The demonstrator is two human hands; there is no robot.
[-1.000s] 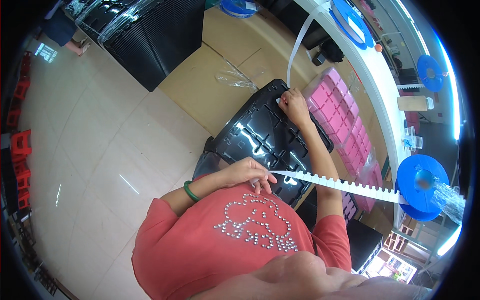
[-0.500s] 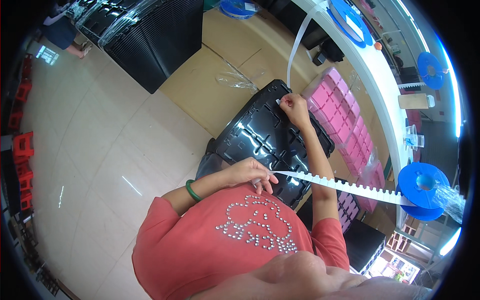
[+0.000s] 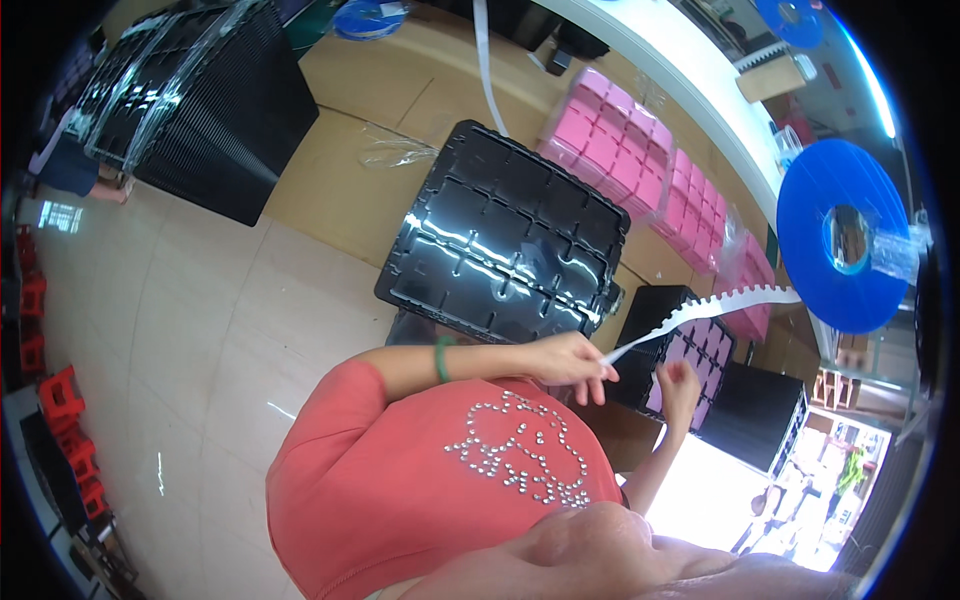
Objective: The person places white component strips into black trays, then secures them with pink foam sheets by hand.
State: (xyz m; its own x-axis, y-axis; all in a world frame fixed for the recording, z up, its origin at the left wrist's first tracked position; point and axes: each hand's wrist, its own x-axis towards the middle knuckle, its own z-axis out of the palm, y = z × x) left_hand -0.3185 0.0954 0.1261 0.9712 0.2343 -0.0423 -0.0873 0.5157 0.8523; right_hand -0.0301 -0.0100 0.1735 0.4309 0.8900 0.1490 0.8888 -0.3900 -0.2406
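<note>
My left hand (image 3: 572,362), with a green bangle on its wrist, pinches the end of a white strip with a notched edge (image 3: 735,301). From there the strip rises to a big blue reel (image 3: 800,240) on the right. My right hand (image 3: 680,388) is closed, its fingers pressed together beside a dark tray of lilac pieces (image 3: 712,350); whatever is in the fingertips is too small to make out. In front of me, a glossy black plastic tray (image 3: 510,245) with moulded ridges lies apart from both hands.
Wrapped pink trays (image 3: 612,135) line up behind the black tray, on brown cardboard (image 3: 365,95). A tall film-wrapped stack of black trays (image 3: 225,125) stands far left. A white bench edge (image 3: 690,70) curves along the right. Red stools (image 3: 62,400) stand at left; a person's leg shows upper left.
My right hand has left the black tray's far corner and come back toward me on the right. My left hand has moved right with the strip. The view has turned rightward.
</note>
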